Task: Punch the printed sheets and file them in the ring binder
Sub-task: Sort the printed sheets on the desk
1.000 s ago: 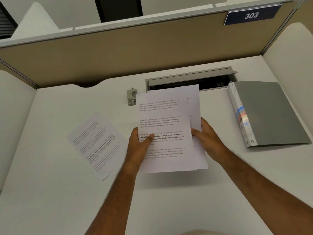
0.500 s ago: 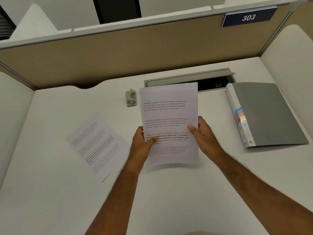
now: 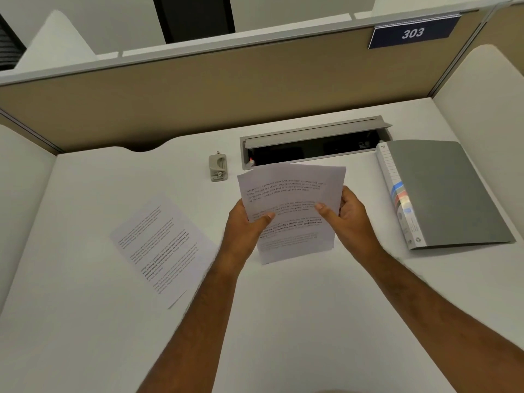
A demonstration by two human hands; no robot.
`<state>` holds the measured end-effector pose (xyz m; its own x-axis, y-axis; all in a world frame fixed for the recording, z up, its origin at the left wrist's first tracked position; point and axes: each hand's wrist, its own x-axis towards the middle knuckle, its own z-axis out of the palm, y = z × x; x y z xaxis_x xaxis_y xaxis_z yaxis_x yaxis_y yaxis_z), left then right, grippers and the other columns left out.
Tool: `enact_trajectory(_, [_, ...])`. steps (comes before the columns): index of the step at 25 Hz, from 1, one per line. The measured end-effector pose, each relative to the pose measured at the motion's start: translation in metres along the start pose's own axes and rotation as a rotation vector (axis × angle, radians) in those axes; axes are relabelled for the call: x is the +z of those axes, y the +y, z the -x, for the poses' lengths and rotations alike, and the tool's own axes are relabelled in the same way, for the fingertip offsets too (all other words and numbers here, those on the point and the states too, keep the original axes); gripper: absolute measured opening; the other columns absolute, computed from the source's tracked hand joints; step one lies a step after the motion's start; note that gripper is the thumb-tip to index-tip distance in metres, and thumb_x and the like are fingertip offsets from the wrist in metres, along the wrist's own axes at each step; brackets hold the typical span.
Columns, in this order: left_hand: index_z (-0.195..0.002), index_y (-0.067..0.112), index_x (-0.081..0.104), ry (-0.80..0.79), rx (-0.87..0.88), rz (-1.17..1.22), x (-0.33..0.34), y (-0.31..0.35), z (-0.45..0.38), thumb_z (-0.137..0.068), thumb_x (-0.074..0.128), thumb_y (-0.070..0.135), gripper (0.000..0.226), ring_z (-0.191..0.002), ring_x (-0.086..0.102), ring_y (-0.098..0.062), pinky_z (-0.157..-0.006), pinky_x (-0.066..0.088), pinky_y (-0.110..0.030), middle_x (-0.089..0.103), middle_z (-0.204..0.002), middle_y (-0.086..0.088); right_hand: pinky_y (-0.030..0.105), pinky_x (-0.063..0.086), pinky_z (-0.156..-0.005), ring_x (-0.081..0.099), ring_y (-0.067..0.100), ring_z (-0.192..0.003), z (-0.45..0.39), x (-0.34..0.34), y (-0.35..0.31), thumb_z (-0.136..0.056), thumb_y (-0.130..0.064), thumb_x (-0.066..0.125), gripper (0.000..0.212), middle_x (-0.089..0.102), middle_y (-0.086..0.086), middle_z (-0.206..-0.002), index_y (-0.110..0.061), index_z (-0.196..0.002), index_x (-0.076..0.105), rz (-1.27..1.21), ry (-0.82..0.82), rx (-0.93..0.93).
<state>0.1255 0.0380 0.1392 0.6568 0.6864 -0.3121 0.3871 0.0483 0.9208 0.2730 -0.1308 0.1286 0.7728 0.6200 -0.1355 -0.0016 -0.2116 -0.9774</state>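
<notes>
A small stack of printed sheets (image 3: 292,191) is held above the middle of the white desk. My left hand (image 3: 246,226) grips its left edge with the thumb on top. My right hand (image 3: 346,215) grips the right edge the same way. The sheets are fanned slightly at the top and tilted a little clockwise. Another printed sheet (image 3: 161,245) lies flat on the desk to the left. A small grey hole punch (image 3: 217,167) stands behind the held sheets, to their left. The closed grey ring binder (image 3: 445,191) lies at the right.
An open cable tray (image 3: 312,146) is set into the desk (image 3: 283,321) just behind the sheets. A tan partition (image 3: 198,89) closes the back, with white side panels (image 3: 482,109) left and right. A sign reads 303 (image 3: 412,32).
The two offset sheets were brought together into one stack. The stack has since tipped clockwise and its top edges have fanned apart. Both hands have kept their hold.
</notes>
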Motion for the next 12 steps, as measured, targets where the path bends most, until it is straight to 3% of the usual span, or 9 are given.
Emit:
enact_trajectory(5, [-0.132,0.032,0.061,0.040,0.051,0.033,-0.001,0.012,0.004,-0.095,0.071,0.023,0.039,-0.104,0.068,-0.015,-0.082,0.057,-0.024,0.069,-0.119,0.010,0.015,0.056,-0.070,0.069,0.001,-0.097,0.000,0.001,-0.006,-0.097,-0.028,0.063,0.028,0.068,-0.014,-0.112,-0.030,-0.124,0.056,-0.019,0.043,-0.009])
enact_trajectory(12, [-0.131,0.035,0.062,0.008,0.079,0.032,-0.002,0.012,0.004,-0.094,0.073,0.024,0.040,-0.105,0.067,-0.014,-0.083,0.058,-0.023,0.070,-0.117,0.010,0.012,0.055,-0.075,0.067,0.007,-0.099,0.000,-0.005,-0.010,-0.094,-0.025,0.068,0.036,0.066,-0.014,-0.113,-0.032,-0.126,0.053,-0.025,0.056,-0.039])
